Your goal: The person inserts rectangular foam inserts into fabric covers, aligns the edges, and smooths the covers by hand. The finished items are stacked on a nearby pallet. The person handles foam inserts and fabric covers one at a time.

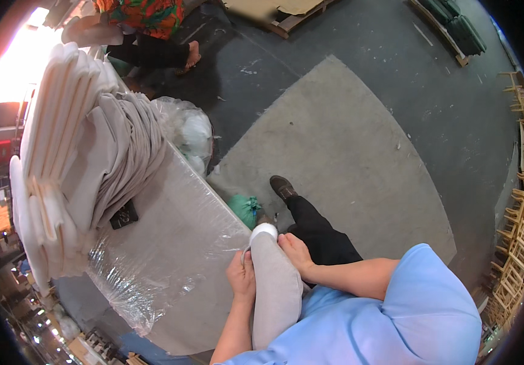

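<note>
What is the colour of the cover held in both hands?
The cover is light grey, seen best in the head view.

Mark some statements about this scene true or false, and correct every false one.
1. The left hand and the right hand are both at the grey fabric piece. True.
2. The far end of the grey fabric piece, near the fingers, is orange. False: that end is white.
3. A green bag shows beyond the hands, beside the table. True.
4. The green bag lies on top of the table. False: it is past the table's edge.
5. White pads stand next to folded grey cloth. True.
6. The white pads are on the person's right. False: they are on the left.
</note>
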Tool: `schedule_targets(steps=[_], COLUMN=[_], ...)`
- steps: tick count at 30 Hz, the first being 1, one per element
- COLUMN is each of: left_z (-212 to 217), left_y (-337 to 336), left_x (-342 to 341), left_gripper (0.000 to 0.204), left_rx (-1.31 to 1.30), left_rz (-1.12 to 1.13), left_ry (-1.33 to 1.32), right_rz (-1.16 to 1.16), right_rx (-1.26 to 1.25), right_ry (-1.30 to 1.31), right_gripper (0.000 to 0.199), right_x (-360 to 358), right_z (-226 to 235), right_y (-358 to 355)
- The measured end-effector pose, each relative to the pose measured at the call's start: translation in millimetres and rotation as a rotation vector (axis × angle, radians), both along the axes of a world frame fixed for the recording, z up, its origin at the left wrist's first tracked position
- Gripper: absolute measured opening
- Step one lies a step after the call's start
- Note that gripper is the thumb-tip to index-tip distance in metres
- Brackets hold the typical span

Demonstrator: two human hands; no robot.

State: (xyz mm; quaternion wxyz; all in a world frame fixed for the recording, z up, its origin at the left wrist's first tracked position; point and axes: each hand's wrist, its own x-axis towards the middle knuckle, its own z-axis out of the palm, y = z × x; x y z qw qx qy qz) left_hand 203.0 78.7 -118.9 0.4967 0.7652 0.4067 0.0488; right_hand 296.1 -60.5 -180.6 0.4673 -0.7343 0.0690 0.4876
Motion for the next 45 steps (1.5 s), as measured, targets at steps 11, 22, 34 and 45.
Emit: schedule_targets(steps=[11,22,34,45], left_z=[21.8,36.3,29.0,37.1], left_y=[-12.4,-0.4,4.8,-32.4], left_x=[-1.5,-3.2,21.6,23.8], left_gripper=[0.012,0.022,0.042,0.013], left_rx=[0.538,-0.086,-0.786,0.352], left_rz=[-0.120,0.098,0.333,0.177], left_ry=[-0.001,0.077,0.099,-0.181], right_rz=[0.292,1.238,1.403,1.502], right_rx=[0.424,0.454,0.324,0.179], right_ry=[-0.244,-0.537,-0.445,-0.061], right_gripper=[0.023,0.025,0.030,0.028], right_x=[118.1,143.2,148.8,152.8], right_z=[48.1,100.3,101.4,96.1], right_y=[26.6,83.6,88.2,105.8])
